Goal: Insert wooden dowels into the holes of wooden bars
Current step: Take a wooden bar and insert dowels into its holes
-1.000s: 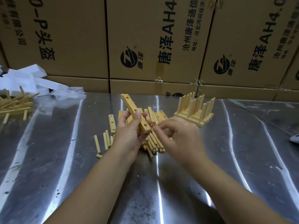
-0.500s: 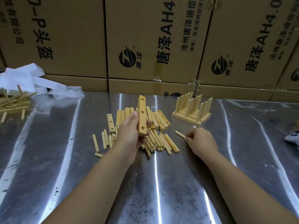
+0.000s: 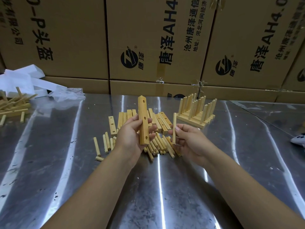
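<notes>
We count two hands. The left hand [image 3: 130,138] grips one bar [image 3: 143,123] with three holes showing; the right hand [image 3: 191,141] pinches one dowel [image 3: 174,128]. On the bench [image 3: 49,162] one single bar [image 3: 112,125] lies apart, and there is one heap of bars [image 3: 161,121], partly hidden, so no exact count. Left of it we get at least four loose dowels [image 3: 105,144] plus one short stub [image 3: 99,158], with more under the hands that can't be counted. There is one stack of finished bars [image 3: 196,113]. We count at least three large cardboard boxes [image 3: 148,30].
</notes>
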